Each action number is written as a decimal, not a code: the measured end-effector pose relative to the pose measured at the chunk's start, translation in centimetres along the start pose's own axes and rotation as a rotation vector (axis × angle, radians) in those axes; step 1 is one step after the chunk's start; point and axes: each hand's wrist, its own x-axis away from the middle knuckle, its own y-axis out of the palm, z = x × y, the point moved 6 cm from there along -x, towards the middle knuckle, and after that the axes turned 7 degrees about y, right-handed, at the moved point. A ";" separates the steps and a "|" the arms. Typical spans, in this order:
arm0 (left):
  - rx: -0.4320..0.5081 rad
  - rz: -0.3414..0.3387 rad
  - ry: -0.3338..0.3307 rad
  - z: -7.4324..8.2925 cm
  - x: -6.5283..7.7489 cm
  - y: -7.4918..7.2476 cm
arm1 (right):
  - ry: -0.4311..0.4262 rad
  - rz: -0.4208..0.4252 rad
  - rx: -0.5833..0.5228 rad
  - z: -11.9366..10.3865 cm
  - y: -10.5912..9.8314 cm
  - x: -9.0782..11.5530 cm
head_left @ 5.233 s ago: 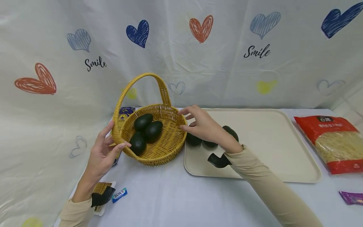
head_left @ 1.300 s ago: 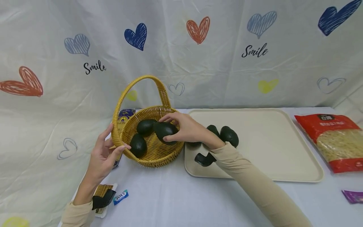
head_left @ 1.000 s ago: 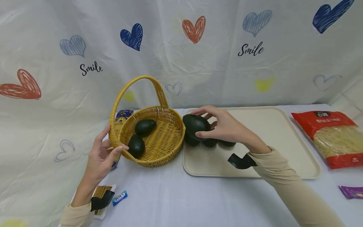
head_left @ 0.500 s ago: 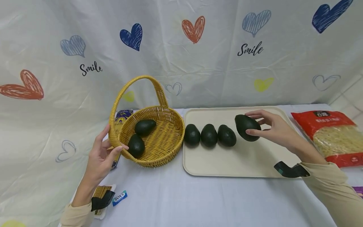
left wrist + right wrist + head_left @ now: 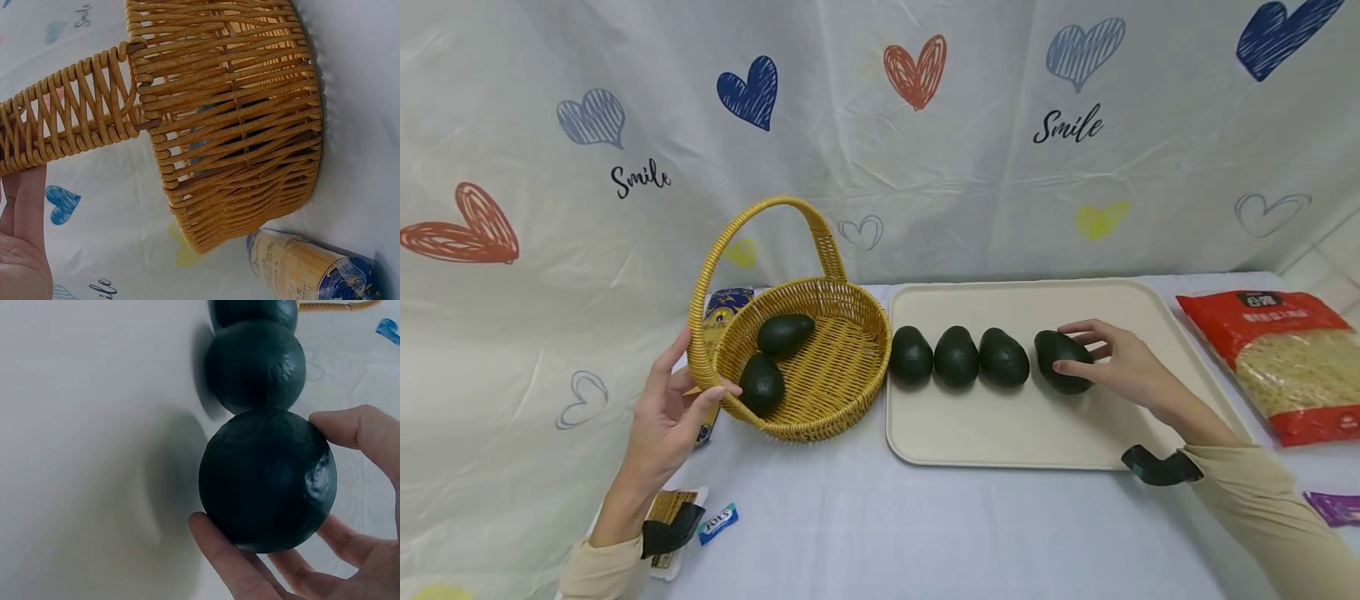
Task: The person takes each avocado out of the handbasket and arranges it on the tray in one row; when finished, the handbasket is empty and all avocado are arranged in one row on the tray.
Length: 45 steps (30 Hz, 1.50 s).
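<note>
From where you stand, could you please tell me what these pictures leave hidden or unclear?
Blue packet: head view, partly hidden behind the basket.
Tan packet: head view, partly covered by the left wristband.
Purple wrapper: head view, cut off by the right edge.
Topmost avocado: right wrist view, cut off by the top edge.

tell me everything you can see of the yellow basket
The yellow basket is round and open-topped, woven in what looks like wicker, with gaps between the strands and one tall arched handle. It sits on the white-covered table, opening up, left of the beige tray; whether they touch is unclear. Two dark green avocados lie inside, toward its left. The left hand holds the handle, low on its left side.
</note>
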 end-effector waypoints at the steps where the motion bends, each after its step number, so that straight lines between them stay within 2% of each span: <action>1: 0.002 -0.002 0.003 0.0 0.0 0.0 | 0.005 -0.001 0.001 0.0 0.1 -0.1; 10: 0.005 -0.007 -0.003 0.0 -0.1 0.0 | 0.047 -0.030 -0.006 0.3 0.7 -0.1; 16: -0.158 0.022 -0.089 0.3 0.4 -0.2 | 0.060 -0.094 0.006 0.3 0.5 0.3; 18: -0.182 0.036 -0.109 0.4 0.5 -0.3 | 0.058 -0.104 0.022 0.3 0.3 0.4; 24: -0.172 0.043 -0.104 0.5 0.4 -0.4 | 0.027 -0.107 0.031 -0.1 0.4 0.5; 35: -0.323 0.014 -0.118 1.0 0.6 -0.3 | 0.038 -0.104 -0.036 -0.5 0.9 0.1; 45: -0.345 -0.003 -0.097 0.9 0.5 -0.1 | 0.035 -0.110 -0.013 -0.1 0.8 0.2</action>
